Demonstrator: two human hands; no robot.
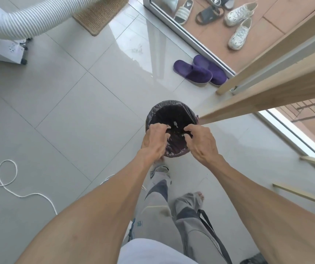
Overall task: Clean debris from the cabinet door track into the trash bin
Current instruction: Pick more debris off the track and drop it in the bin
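A small round trash bin point(153, 112) lined with a dark bag stands on the grey tile floor, right below me. Pale bits of debris point(175, 124) lie inside it. Both my hands hover over the bin's near rim. My left hand point(155, 142) has its fingers curled loosely, and nothing shows in it. My right hand point(200, 142) has its fingertips pinched together over the bin's opening; whether they hold debris I cannot tell. The light wooden cabinet frame point(278, 86) with its pale track point(286, 65) runs diagonally at the right, its end close to the bin.
Purple slippers point(200, 72) lie beyond the bin by a glass door sill, with several shoes point(238, 23) outside. A white ribbed hose point(38, 18) and wheeled white unit sit at the far left, near a woven mat point(99, 16). A white cord point(9, 180) loops on the floor at left. Wooden slats point(305, 193) lie at the right.
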